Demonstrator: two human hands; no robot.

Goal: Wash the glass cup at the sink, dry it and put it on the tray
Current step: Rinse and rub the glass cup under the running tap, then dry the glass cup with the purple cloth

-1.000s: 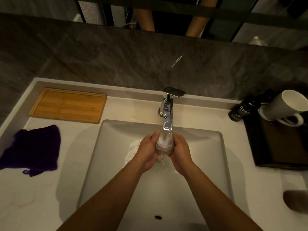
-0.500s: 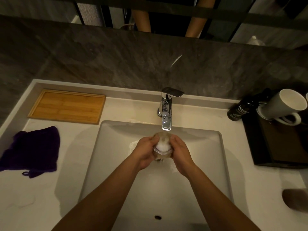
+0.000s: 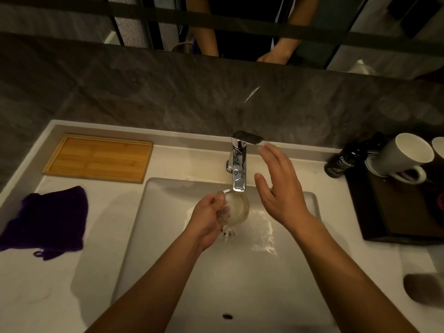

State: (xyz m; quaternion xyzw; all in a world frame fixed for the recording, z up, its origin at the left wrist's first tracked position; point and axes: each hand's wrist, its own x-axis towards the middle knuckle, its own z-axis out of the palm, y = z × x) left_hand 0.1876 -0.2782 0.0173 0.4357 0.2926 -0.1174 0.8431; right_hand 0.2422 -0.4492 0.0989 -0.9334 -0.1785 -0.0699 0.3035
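A clear glass cup is tilted under the chrome tap, with water running over it and spilling into the white sink. My left hand grips the cup by its left side. My right hand hovers free with fingers spread, just right of the tap and below its lever, touching nothing. A bamboo tray lies on the counter at the back left. A dark purple cloth lies in front of it near the left edge.
A dark tray on the right holds a tipped white mug beside a black bottle. A dark round object sits at the front right. The grey stone wall rises behind the counter.
My right hand has let go of the cup and risen toward the tap lever. My left hand now holds the cup alone, tilted, still under the running water.
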